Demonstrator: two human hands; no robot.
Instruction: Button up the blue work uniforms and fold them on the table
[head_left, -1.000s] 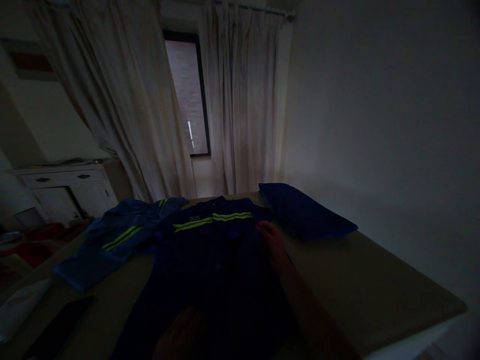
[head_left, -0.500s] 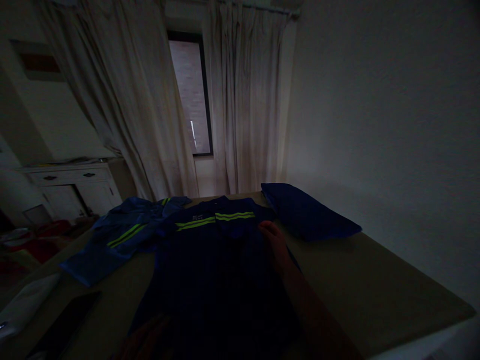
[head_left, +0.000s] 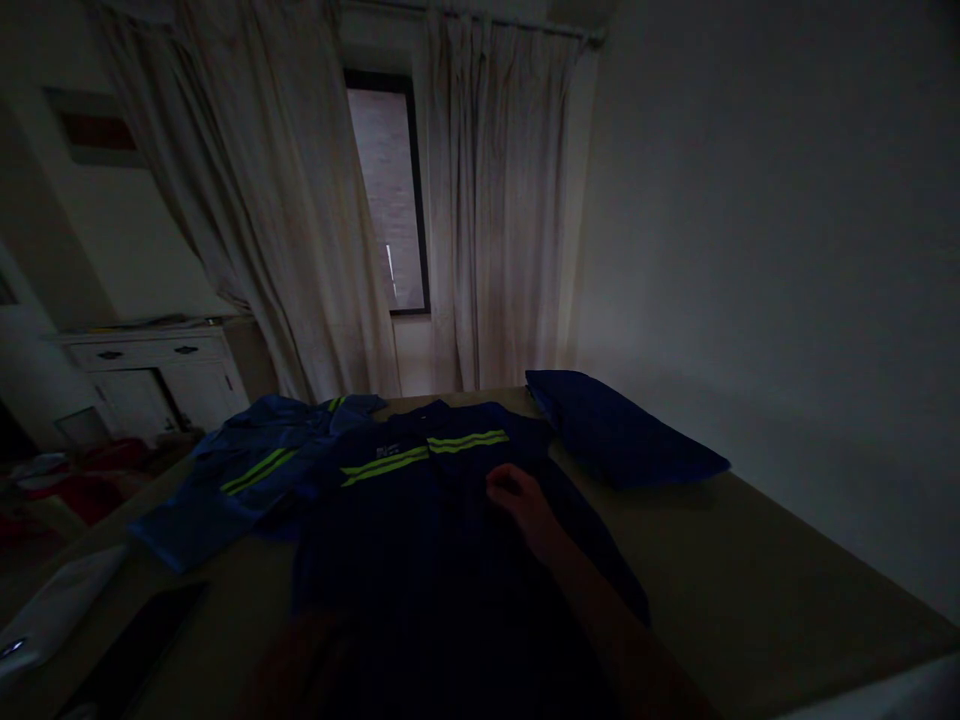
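A dark navy work shirt (head_left: 390,530) with yellow-green stripes across the chest lies spread out, collar at the far end. My right hand (head_left: 521,497) is over its right chest, just below the stripe, with fingers curled towards the thumb. Whether any cloth is between those fingers is too dark to tell. At the shirt's lower left, my left hand (head_left: 304,655) is dim and smeared by motion, so its fingers cannot be made out. The shirt's right sleeve (head_left: 611,545) lies stretched out beside my right forearm.
A lighter blue striped garment (head_left: 255,450) lies left of the shirt. Folded navy cloth (head_left: 622,430) rests at the table's (head_left: 757,580) back right, near the wall. At the left are a dark flat object (head_left: 139,645) and a white item (head_left: 64,605). Curtains (head_left: 495,210) hang behind.
My right hand has moved left and nearer, from the shirt's right edge onto its chest. The right sleeve now spreads farther out to the right. My left hand has become more blurred.
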